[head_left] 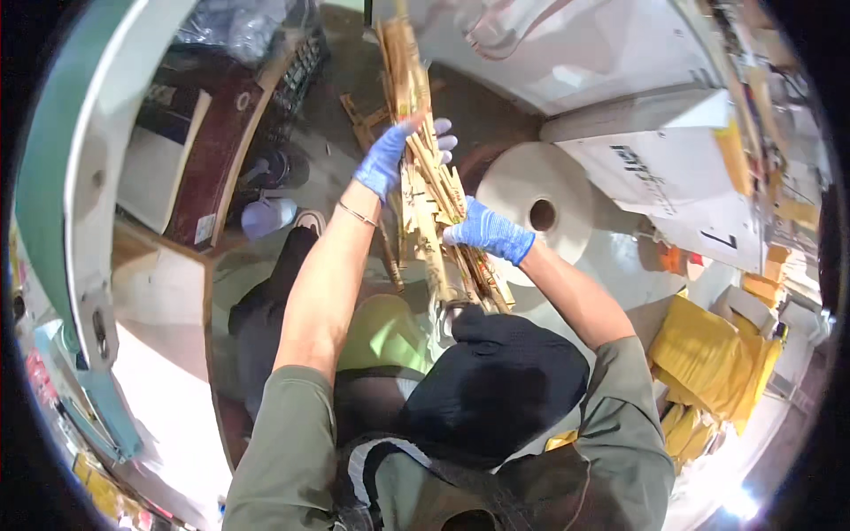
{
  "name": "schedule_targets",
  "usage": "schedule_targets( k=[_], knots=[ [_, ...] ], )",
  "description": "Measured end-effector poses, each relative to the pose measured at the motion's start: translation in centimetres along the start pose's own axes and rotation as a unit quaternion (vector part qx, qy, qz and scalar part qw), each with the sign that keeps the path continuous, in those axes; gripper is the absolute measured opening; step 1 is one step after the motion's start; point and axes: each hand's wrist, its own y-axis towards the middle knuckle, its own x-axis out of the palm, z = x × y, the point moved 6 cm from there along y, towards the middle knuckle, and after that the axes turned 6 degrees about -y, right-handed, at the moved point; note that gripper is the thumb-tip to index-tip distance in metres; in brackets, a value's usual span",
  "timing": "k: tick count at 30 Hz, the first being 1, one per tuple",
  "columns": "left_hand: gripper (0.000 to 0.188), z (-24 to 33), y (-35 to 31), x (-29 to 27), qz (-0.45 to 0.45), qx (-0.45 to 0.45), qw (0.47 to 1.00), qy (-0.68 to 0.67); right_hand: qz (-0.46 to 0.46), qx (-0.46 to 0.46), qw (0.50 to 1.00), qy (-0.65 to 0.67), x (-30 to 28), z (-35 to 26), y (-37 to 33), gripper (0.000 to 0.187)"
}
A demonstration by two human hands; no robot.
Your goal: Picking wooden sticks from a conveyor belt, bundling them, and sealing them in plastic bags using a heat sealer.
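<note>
A long bundle of thin brown cardboard strips (pixel 431 188) reaches from the top of the view down to my knees. Its pieces are ragged, and some bear printed marks. My left hand (pixel 390 159), in a blue knit glove, grips the bundle higher up, its fingertips showing on the far side. Lower down, my right hand (pixel 491 232), gloved the same way, is closed on the bundle's right edge; the strips hide part of its fingers. The lower ends hang near my dark-clad right knee (pixel 500 372).
Behind my right hand stands a large white roll (pixel 567 199) with a hollow core. White boxes (pixel 664 168) are stacked to the right, above yellow packages (pixel 708 358). A dark red cabinet (pixel 212 168) stands left. Loose cardboard scraps (pixel 363 119) lie on the floor.
</note>
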Motion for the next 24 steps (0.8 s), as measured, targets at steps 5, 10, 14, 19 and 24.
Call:
schedule_targets(
  k=[5,10,14,19,24],
  knots=[
    [0.018,3.6,-5.7,15.7,0.078,0.298,0.879,0.365,0.128,-0.085,0.978,0.143,1.4,-7.5,-7.5,0.049],
    [0.016,4.8,-13.8,27.7,-0.003,0.39,0.85,0.354,0.132,-0.094,0.976,0.142,6.8,-14.8,-16.3,0.046],
    [0.018,4.0,-20.2,31.5,-0.002,0.344,0.862,0.373,0.307,-0.306,0.881,-0.188,11.0,-20.5,-20.4,0.032],
    [0.021,12.6,-26.9,29.0,0.068,0.461,0.736,0.491,0.273,-0.494,0.722,-0.401,19.9,-27.4,-24.2,0.028],
    [0.019,12.3,-45.6,25.4,0.222,0.541,0.644,0.494,0.379,-0.433,0.764,-0.291,17.0,-27.1,-25.4,0.033]
  ],
)
